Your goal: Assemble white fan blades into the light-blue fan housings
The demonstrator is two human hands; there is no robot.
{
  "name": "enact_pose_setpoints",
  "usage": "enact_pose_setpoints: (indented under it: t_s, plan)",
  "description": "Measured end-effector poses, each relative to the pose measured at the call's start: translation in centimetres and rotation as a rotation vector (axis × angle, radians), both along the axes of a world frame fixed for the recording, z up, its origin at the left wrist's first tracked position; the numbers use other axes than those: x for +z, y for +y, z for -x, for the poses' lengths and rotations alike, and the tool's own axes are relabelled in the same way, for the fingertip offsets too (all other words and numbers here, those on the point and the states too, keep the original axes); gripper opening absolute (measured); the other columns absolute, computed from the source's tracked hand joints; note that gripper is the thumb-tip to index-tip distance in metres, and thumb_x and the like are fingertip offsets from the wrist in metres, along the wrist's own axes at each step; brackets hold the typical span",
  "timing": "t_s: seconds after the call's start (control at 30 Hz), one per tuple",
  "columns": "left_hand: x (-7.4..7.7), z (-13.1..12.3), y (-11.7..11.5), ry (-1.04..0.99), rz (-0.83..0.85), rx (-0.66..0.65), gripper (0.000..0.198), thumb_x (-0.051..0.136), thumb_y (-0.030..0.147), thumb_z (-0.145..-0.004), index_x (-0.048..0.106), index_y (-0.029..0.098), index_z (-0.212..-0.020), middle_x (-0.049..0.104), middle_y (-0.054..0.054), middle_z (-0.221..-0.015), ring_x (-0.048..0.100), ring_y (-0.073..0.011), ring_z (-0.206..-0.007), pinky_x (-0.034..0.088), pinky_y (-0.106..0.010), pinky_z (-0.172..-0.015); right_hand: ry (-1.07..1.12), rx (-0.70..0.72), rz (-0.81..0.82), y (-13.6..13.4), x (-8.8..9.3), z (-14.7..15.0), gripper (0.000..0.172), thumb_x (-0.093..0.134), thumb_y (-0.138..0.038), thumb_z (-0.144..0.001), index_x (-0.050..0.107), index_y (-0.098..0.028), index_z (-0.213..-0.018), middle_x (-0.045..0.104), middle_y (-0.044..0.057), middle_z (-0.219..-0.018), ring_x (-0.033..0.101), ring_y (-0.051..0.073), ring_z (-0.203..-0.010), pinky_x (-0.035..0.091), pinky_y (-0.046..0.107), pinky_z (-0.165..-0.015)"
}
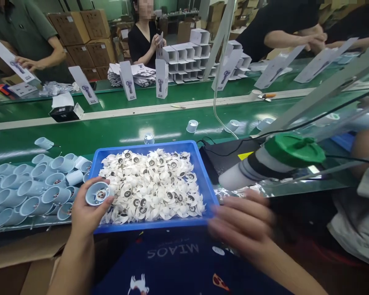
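Left hand (84, 211): cup (90, 197); tray rim (160, 224) (near)

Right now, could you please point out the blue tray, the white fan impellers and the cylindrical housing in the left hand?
Blue tray (160, 225): head view, front rim.
White fan impellers (155, 180): head view, heap's middle.
Cylindrical housing (99, 194): head view, open interior.

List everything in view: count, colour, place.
Tray: one, blue, centre.
Finned parts: many, white, inside tray.
Cups: many, light blue, heaped left of tray; several more along bench.
Bench: one, green, across the middle.
Container: one, whitish with green lid, right of tray.
Printed boxes: several, white, far side of bench.
Open boxes: many, white, stacked at back.
Cartons: several, brown, back and bottom left.
Co-workers: at least four, dark clothing, beyond bench.
Cloth: one, navy, bottom centre.
Left hand: one, bare, left side, holding a cup.
Right hand: one, bare, blurred, tray's right corner.
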State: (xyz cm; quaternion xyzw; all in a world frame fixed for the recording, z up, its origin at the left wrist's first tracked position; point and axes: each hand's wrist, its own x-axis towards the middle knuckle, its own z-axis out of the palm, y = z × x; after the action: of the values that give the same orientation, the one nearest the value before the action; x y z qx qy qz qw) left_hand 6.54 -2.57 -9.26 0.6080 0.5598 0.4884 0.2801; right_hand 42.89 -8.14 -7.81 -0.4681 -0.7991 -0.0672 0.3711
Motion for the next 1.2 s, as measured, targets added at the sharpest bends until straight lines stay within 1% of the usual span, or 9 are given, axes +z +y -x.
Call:
enact_pose_setpoints:
  t_s: [0.07,0.13,0.27,0.47,0.6,0.77,0.9,1.03,1.2]
  plan:
    - [0.1,-1.6,-0.2,-0.004,0.003,-0.081,0.056,0.085,0.044,-0.069,0.064,0.019,-0.115,0.077,-0.009,-0.104,0.073,-0.0275,-0.097,0.057,-0.038,-0.088,-0.196,0.099,0.179,2.0,0.0,2.9,0.016,0.058,-0.029,-0.098,0.073,-0.029,-0.107,0.075,0.001,-0.106,0.067,0.018,-0.104,0.051,0.039,-0.104]
    - [0.1,-2.8,-0.4,0.017,0.015,-0.161,0.056,0.085,0.044,-0.069,0.064,0.019,-0.115,0.077,-0.010,-0.106,0.073,-0.0276,-0.096,0.058,-0.037,-0.085,-0.412,0.113,0.425,4.3,-0.3,5.2,0.027,0.054,-0.014,-0.097,0.070,-0.023,-0.116,0.071,0.007,-0.120,0.063,0.022,-0.114,0.047,0.043,-0.105]
    - [-0.1,-2.8,-1.0,0.030,0.045,-0.238,0.057,0.083,0.046,-0.072,0.064,0.019,-0.119,0.077,-0.011,-0.108,0.072,-0.0283,-0.100,0.057,-0.038,-0.088,-0.522,-0.055,0.632,7.0,-1.1,7.3,0.026,0.052,-0.003,-0.090,0.070,-0.011,-0.107,0.070,0.017,-0.106,0.067,0.028,-0.100,0.052,0.040,-0.088]
    - [-0.5,-0.2,-1.0,-0.042,0.194,-0.207,0.061,0.086,0.047,-0.067,0.063,0.018,-0.116,0.077,-0.011,-0.100,0.074,-0.0288,-0.092,0.059,-0.038,-0.083,-0.520,-0.172,0.774,7.3,-0.2,7.8,0.018,0.056,-0.020,-0.100,0.065,-0.014,-0.114,0.066,0.011,-0.114,0.063,0.025,-0.107,0.052,0.044,-0.094]
    - [-0.6,-1.7,-1.2,-0.136,0.101,-0.144,0.065,0.086,0.043,-0.069,0.056,0.020,-0.121,0.074,-0.009,-0.105,0.072,-0.0258,-0.095,0.057,-0.035,-0.084,-0.433,-0.252,0.919,8.1,0.2,9.0,0.026,0.064,-0.035,-0.100,0.065,-0.014,-0.115,0.066,0.007,-0.113,0.066,0.021,-0.102,0.057,0.043,-0.091]
    - [-0.5,-3.6,-1.6,-0.154,-0.034,-0.161,0.063,0.074,0.042,-0.081,0.048,0.022,-0.134,0.067,-0.010,-0.120,0.067,-0.0245,-0.110,0.053,-0.035,-0.093,-0.161,-0.299,1.011,8.1,0.6,7.5,0.022,0.067,-0.028,-0.096,0.065,-0.012,-0.110,0.065,0.011,-0.114,0.063,0.026,-0.109,0.052,0.049,-0.097]
    - [-0.8,-2.6,-1.2,-0.069,0.029,-0.243,0.068,0.072,0.042,-0.083,0.045,0.020,-0.141,0.067,-0.013,-0.124,0.067,-0.0265,-0.111,0.054,-0.037,-0.093,0.250,-0.089,1.084,6.8,1.2,4.4,0.016,0.064,-0.020,-0.084,0.060,-0.014,-0.098,0.064,0.009,-0.093,0.064,0.024,-0.092,0.054,0.044,-0.088]
    - [-0.5,-3.0,-1.0,0.100,0.131,-0.330,0.072,0.077,0.046,-0.079,0.051,0.020,-0.141,0.070,-0.014,-0.123,0.070,-0.0307,-0.109,0.055,-0.043,-0.096,0.726,0.307,1.187,4.8,0.9,4.1,0.031,0.046,-0.048,-0.085,0.050,-0.020,-0.097,0.054,0.000,-0.072,0.058,0.016,-0.061,0.053,0.031,-0.059]
    - [1.6,-5.5,-1.3,0.361,-0.017,-0.506,0.055,0.080,0.043,-0.077,0.066,0.026,-0.128,0.071,-0.010,-0.126,0.067,-0.0322,-0.117,0.052,-0.045,-0.102,1.066,0.587,1.233,3.4,-0.6,6.1,0.044,0.049,-0.063,-0.080,0.047,-0.021,-0.093,0.050,-0.001,-0.067,0.052,0.014,-0.054,0.046,0.026,-0.046]
